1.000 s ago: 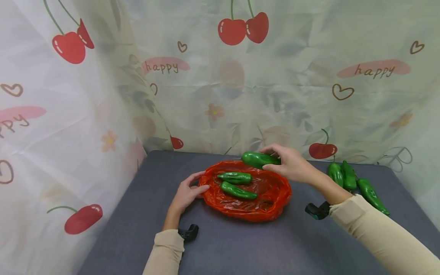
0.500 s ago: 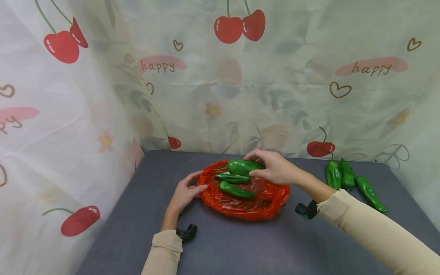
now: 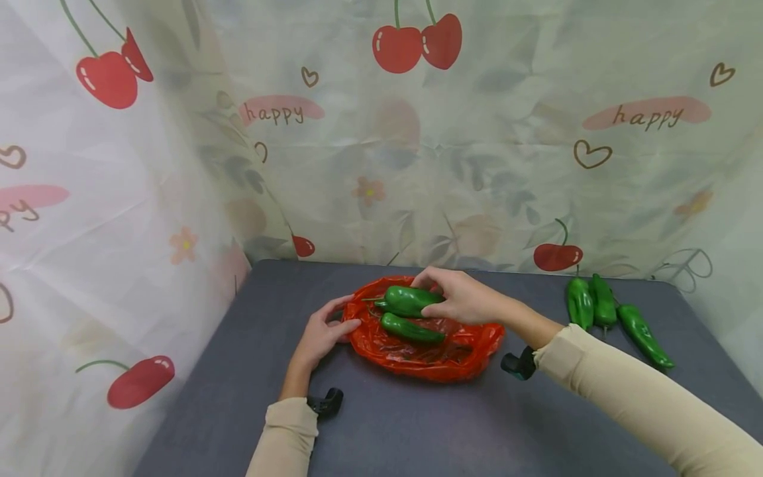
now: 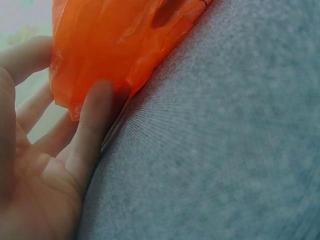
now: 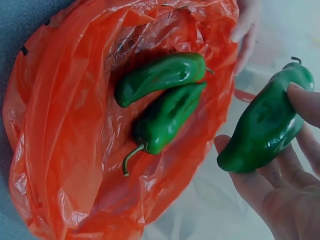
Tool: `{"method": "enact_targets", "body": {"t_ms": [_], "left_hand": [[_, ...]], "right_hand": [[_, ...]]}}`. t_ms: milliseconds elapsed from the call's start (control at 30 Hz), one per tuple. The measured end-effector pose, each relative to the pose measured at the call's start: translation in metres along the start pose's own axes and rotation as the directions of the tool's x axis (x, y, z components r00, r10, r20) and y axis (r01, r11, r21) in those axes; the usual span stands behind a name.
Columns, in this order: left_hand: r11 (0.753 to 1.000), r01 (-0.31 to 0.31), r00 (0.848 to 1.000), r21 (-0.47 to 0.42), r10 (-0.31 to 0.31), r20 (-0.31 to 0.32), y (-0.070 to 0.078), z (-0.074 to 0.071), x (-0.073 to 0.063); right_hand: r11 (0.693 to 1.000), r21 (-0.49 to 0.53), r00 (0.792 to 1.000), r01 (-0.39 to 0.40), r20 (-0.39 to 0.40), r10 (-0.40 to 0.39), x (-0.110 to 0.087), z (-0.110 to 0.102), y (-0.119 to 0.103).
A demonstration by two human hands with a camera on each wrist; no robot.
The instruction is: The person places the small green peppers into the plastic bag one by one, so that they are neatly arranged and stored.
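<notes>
In the head view, a red plastic bag (image 3: 417,364) lies with its mouth spread wide on the table. My left hand (image 3: 319,334) holds its left side, with the thumb in front and other fingers partly hidden behind the plastic (image 4: 100,45). My right hand (image 3: 459,298) grips a green pepper (image 3: 408,301) over the back of the bag. The right wrist view shows this pepper (image 5: 270,120) between thumb and fingers, apart from the two peppers lying inside. One of those is the front pepper (image 3: 411,328); the other (image 5: 167,117) is mostly hidden in the head view.
Three more green peppers lie at the table's back right: one at the left (image 3: 579,303), one in the middle (image 3: 604,301) and one slanting at the right (image 3: 645,336). A cherry-patterned cloth (image 3: 441,165) hangs behind the dark grey table (image 3: 417,430).
My right hand has carried its green pepper leftward and down, from above the bag's back rim to over the peppers inside. My left hand has stayed at the bag's left side.
</notes>
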State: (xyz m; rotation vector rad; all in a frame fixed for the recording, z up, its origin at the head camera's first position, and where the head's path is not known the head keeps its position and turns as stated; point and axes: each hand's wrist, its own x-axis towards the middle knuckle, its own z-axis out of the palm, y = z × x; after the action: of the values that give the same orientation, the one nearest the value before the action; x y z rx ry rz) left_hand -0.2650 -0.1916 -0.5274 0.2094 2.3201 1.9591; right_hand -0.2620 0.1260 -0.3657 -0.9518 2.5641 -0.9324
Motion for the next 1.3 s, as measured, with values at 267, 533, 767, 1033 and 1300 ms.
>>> {"method": "enact_targets", "body": {"t_ms": [267,533,767,1033,1300], "left_hand": [[1.000,0.001,1.000,0.003,-0.001,-0.003,-0.001,0.000,0.002],[1.000,-0.006,1.000,0.006,0.006,-0.013,0.000,0.000,0.001],[1.000,-0.006,1.000,-0.002,0.006,-0.006,0.000,0.000,0.001],[1.000,-0.008,1.000,0.002,0.008,-0.011,0.001,0.000,0.000],[1.000,0.007,1.000,0.007,-0.007,-0.006,0.001,-0.001,0.001]], "right_hand": [[1.000,0.016,0.998,-0.022,0.060,0.021,0.006,0.008,-0.001],[0.997,-0.071,0.995,-0.019,0.101,0.026,0.009,0.019,0.003],[0.995,-0.095,0.990,-0.014,0.139,0.027,0.009,0.028,0.010],[0.994,-0.111,0.988,-0.023,0.151,0.040,0.009,0.031,0.010],[0.997,-0.065,0.986,-0.032,0.161,0.042,0.009,0.031,0.010]]}}
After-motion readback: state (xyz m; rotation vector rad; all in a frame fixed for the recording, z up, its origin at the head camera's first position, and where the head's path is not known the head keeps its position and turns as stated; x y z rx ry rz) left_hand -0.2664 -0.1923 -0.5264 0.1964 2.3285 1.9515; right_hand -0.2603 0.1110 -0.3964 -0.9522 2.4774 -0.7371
